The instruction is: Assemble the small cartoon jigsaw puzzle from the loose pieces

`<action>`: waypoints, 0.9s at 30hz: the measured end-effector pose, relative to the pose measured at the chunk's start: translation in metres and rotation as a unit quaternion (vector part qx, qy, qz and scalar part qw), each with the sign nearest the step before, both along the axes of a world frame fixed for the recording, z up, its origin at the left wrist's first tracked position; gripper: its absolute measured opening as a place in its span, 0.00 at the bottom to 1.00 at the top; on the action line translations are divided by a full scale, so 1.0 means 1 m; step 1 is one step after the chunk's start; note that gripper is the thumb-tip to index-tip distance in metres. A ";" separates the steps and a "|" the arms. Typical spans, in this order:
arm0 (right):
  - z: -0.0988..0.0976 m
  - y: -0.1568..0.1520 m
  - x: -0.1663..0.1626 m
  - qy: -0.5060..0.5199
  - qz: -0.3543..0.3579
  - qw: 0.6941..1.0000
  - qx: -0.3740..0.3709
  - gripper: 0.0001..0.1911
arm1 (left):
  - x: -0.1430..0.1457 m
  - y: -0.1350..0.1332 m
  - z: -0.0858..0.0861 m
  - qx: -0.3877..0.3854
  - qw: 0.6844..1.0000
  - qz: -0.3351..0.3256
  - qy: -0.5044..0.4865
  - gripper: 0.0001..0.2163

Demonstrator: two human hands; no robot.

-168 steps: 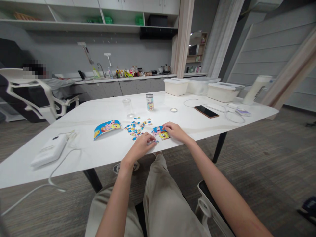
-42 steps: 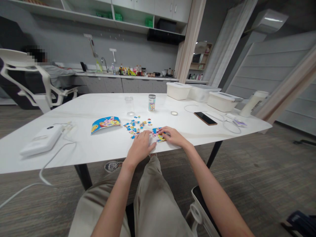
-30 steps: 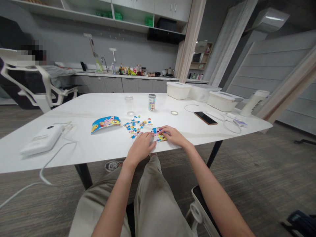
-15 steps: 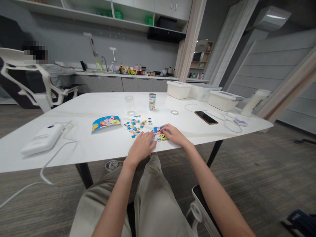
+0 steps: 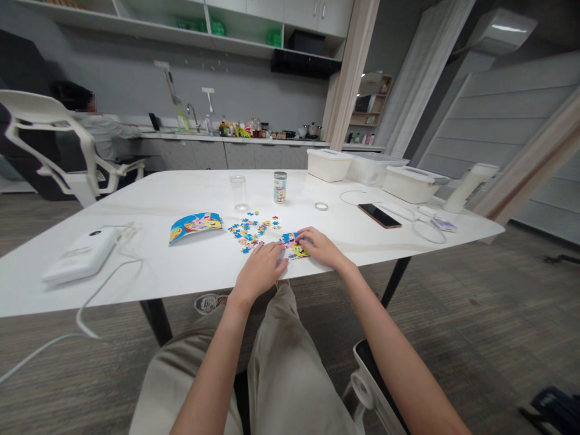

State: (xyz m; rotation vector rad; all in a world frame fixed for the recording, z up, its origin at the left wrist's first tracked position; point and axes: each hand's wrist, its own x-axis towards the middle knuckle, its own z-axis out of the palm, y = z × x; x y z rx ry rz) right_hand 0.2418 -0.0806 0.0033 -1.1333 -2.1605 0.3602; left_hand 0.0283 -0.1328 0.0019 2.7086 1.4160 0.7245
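Observation:
A partly joined jigsaw puzzle [image 5: 296,249], with blue, pink and yellow cartoon printing, lies flat near the table's front edge. My left hand [image 5: 261,264] rests at its left side, thumb apart from the fingers, fingertips close to the puzzle's edge. From the right, my right hand [image 5: 321,246] reaches over the puzzle with slightly bent fingers touching it; thumb and forefinger are apart. Whether a small piece lies under the fingertips is hidden. Loose puzzle pieces [image 5: 251,231] are scattered just beyond my left hand. A curved picture sheet [image 5: 196,225] in similar colours stands farther left.
Behind the pieces stand a clear jar [image 5: 238,193] and a printed can [image 5: 280,187], with a round lid [image 5: 321,206] nearby. A phone [image 5: 379,215], cables and lidded boxes [image 5: 328,165] occupy the right. A white device [image 5: 81,257] lies left. A person [image 5: 102,133] sits at the far left.
Both hands stay in almost the same place on the puzzle. The whole view has shifted very slightly; the seated person's head has moved a little.

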 end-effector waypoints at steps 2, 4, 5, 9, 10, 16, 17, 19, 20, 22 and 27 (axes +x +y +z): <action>0.001 0.000 -0.001 -0.003 -0.002 1.000 -0.005 0.10 | 0.000 0.000 0.000 0.001 1.000 -0.001 0.000 0.15; 0.001 0.000 -0.001 -0.002 -0.002 1.000 -0.003 0.10 | 0.000 0.000 0.000 0.001 1.000 -0.001 0.001 0.15; 0.000 0.000 0.000 0.000 -0.001 1.000 -0.001 0.09 | 0.000 0.000 0.000 0.001 1.000 -0.001 0.001 0.15; -0.003 0.002 0.000 0.009 0.004 1.000 0.011 0.09 | 0.001 0.000 0.000 -0.001 1.000 0.004 0.001 0.15; -0.003 0.002 0.000 0.012 0.004 1.000 0.012 0.09 | 0.001 0.000 0.000 0.000 1.000 0.004 0.001 0.15; -0.004 0.002 0.000 0.013 0.003 1.000 0.011 0.09 | 0.000 0.000 0.000 -0.002 1.000 0.000 -0.001 0.15; -0.004 0.002 0.000 0.014 0.004 1.000 0.013 0.09 | 0.000 0.000 0.000 -0.001 1.000 0.000 -0.003 0.15; -0.006 0.003 0.000 0.017 0.006 1.000 0.017 0.09 | 0.000 0.000 -0.001 0.003 1.000 0.001 -0.006 0.15; -0.006 0.003 0.000 0.017 0.007 1.000 0.018 0.09 | 0.000 0.000 -0.002 0.006 1.000 0.001 -0.007 0.15; -0.007 0.004 0.000 0.018 0.007 1.000 0.019 0.09 | 0.000 0.000 -0.002 0.009 1.000 0.002 -0.006 0.15; -0.005 0.003 0.000 0.014 0.003 1.000 0.012 0.09 | 0.001 -0.001 -0.001 -0.002 1.000 0.005 -0.002 0.15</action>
